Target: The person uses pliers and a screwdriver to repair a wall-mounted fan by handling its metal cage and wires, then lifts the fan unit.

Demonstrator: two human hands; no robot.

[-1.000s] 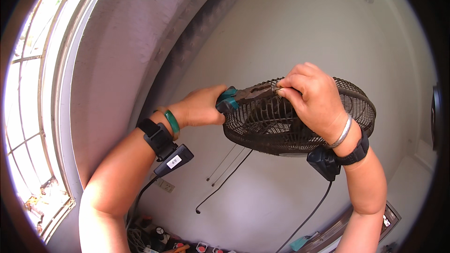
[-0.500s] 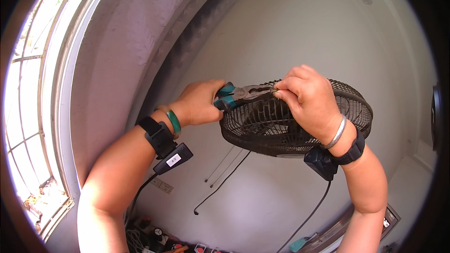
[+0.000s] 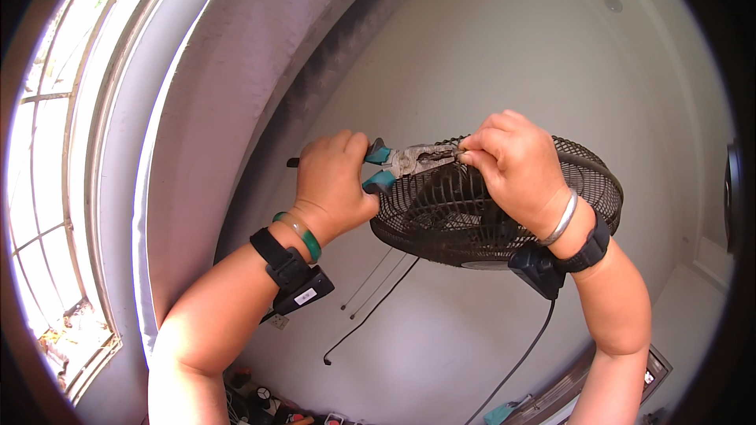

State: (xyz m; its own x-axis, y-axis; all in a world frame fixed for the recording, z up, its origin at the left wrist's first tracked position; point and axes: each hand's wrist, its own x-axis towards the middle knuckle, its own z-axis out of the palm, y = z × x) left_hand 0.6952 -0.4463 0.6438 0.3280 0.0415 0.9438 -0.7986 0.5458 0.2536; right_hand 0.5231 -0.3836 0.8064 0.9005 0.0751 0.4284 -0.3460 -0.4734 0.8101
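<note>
The left hand (image 3: 335, 185), clamped around pliers (image 3: 411, 160), has swung upright. The right hand (image 3: 518, 173) still pinches at their tips; work apparently stays by the fan (image 3: 453, 224).

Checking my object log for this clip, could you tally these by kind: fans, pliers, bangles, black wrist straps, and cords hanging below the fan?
Fan: 1
Pliers: 1
Bangles: 2 (green-and-tan bangle, silver bangle)
Black wrist straps: 2
Hanging cords: 3
Total: 9

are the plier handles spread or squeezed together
Spread: the pliers show their two teal handles apart, with a gap between them beside the left hand.
</note>
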